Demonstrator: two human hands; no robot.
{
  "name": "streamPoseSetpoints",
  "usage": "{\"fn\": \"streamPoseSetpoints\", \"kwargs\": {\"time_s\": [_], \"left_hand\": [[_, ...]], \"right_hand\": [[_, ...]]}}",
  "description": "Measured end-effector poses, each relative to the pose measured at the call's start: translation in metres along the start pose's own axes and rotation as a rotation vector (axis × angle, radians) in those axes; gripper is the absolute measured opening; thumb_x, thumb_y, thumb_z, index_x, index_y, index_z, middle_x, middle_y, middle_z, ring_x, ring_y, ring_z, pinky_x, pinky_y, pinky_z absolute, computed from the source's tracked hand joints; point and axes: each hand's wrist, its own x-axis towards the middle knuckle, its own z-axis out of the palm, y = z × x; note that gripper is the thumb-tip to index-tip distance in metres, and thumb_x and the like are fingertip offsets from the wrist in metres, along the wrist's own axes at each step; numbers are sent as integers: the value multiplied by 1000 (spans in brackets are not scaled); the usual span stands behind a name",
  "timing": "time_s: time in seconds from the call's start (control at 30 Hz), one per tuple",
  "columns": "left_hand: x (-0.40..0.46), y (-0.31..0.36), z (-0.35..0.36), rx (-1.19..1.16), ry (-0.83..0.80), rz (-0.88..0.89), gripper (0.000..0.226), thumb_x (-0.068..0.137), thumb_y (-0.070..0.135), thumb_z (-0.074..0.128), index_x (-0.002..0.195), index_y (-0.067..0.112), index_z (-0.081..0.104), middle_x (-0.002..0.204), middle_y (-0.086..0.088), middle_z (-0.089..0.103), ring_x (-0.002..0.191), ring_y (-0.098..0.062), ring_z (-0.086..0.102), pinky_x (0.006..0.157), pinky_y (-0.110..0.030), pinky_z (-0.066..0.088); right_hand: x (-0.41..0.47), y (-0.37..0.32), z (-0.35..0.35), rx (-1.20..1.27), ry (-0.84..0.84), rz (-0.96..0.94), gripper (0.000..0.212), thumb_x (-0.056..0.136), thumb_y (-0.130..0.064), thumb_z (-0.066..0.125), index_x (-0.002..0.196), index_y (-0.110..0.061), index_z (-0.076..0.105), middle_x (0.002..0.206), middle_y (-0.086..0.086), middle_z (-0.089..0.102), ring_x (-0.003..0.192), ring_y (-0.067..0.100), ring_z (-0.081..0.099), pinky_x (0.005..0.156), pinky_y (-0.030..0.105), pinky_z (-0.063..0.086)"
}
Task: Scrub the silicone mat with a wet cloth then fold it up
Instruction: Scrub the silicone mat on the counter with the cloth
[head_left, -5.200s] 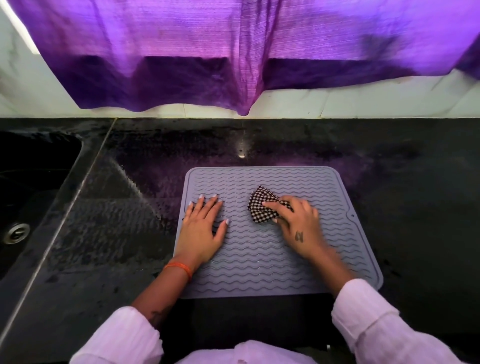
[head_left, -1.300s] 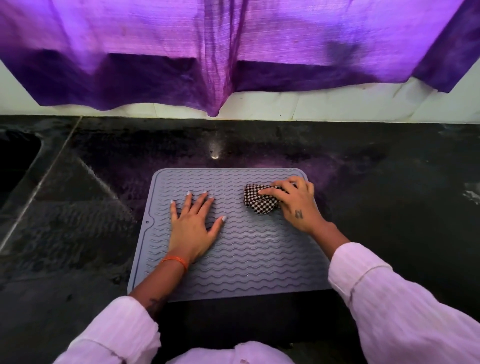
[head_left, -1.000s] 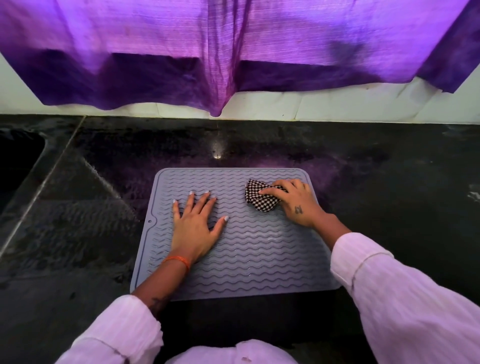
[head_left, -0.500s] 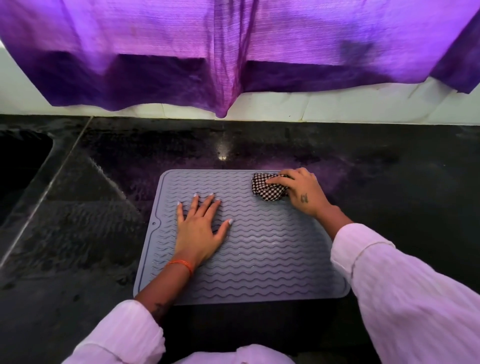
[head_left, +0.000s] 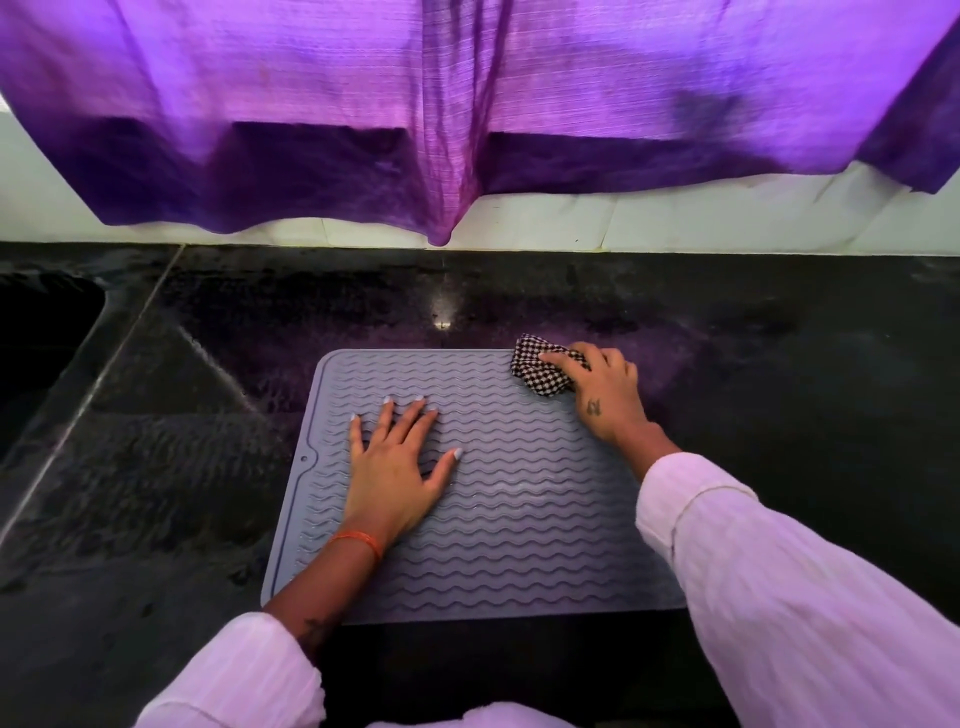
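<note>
While the dark tabletop (head_left: 779, 415) carried the silicone mat (head_left: 519, 519) flat, the left hand (head_left: 395, 467) lay spread on the mat's middle — fingers straight. At the mat's far right corner the right hand (head_left: 602, 395) gripped the bunched checked cloth (head_left: 535, 364) — one stroke further might run it off the mat's edge.

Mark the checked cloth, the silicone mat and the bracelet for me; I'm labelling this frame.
checked cloth (head_left: 540, 371): head view, exposed part left of the fingers.
silicone mat (head_left: 519, 509): head view, bare ribbed middle.
orange bracelet (head_left: 358, 540): head view, band across the left wrist.
</note>
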Motion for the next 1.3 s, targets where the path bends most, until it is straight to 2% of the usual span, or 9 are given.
{"fn": "streamPoseSetpoints", "kwargs": {"time_s": [0.17, 0.27, 0.37, 0.57, 0.67, 0.77, 0.97, 1.1, 1.3], "left_hand": [[0, -1, 1, -6, 4, 2, 78, 82, 74, 15, 143, 30, 37, 153, 11, 31, 146, -18, 15, 117, -49, -6], [1, -1, 1, -9, 12, 2, 79, 82, 74, 15, 143, 30, 38, 153, 12, 31, 145, -18, 15, 117, -48, -7], [1, -1, 3, 2, 16, 0, 78, 83, 74, 15, 142, 30, 39, 152, 12, 32, 145, -17, 15, 117, -49, -6], [0, -1, 2, 4, 10, 0, 78, 83, 74, 14, 143, 31, 38, 153, 12, 30, 146, -16, 13, 117, -49, -6], [1, -1, 2, -3, 17, 6, 79, 83, 74, 15, 143, 30, 39, 152, 11, 32, 146, -17, 15, 117, -50, -6], [0, -1, 3, -3, 25, 6, 78, 83, 74, 16, 142, 30, 40, 151, 11, 34, 145, -18, 16, 117, -49, -5], [0, -1, 1, -4, 24, 5, 79, 82, 74, 15, 143, 30, 39, 151, 10, 34, 145, -18, 17, 117, -50, -4], [0, -1, 2, -10, 28, 6, 79, 82, 74, 14, 143, 30, 39, 152, 10, 34, 145, -18, 16, 117, -49, -5], [0, -1, 2, -5, 18, 8, 79, 82, 74, 14, 143, 30, 38, 152, 10, 32, 145, -18, 15, 117, -49, -6]], "right_hand": [[15, 7, -14, 38, -129, -65, 59, 90, -10, 43, 136, -46, 38, 139, 1, 40, 116, 31, 37, 96, 44, 30], [6, 20, -17, 58, -18, 23, 57, 89, -7, 45, 132, -45, 44, 134, -1, 47, 112, 28, 40, 90, 41, 32], [-15, 20, -4, 25, 23, 148, 59, 91, -7, 40, 138, -43, 37, 142, 2, 38, 117, 30, 35, 95, 43, 29], [1, 25, -21, 22, -170, 99, 59, 91, -10, 40, 139, -44, 32, 143, 2, 35, 120, 32, 34, 98, 46, 30], [-6, 30, -26, 32, -65, 219, 59, 88, -10, 47, 135, -44, 40, 136, 1, 43, 115, 32, 38, 94, 45, 32], [-29, 16, -12, -31, -6, 389, 63, 87, -10, 45, 140, -42, 32, 143, 3, 34, 116, 32, 37, 94, 44, 31], [-19, 25, -25, -47, -148, 316, 62, 90, -12, 43, 141, -44, 27, 145, 5, 30, 118, 35, 36, 97, 47, 33], [-36, 17, -24, 13, -6, 366, 62, 85, -11, 48, 135, -44, 38, 135, 4, 43, 110, 33, 40, 90, 45, 34], [-59, 1, -9, -1, -18, 362, 64, 87, -10, 43, 139, -44, 31, 145, 3, 31, 117, 31, 33, 94, 42, 29]]}}
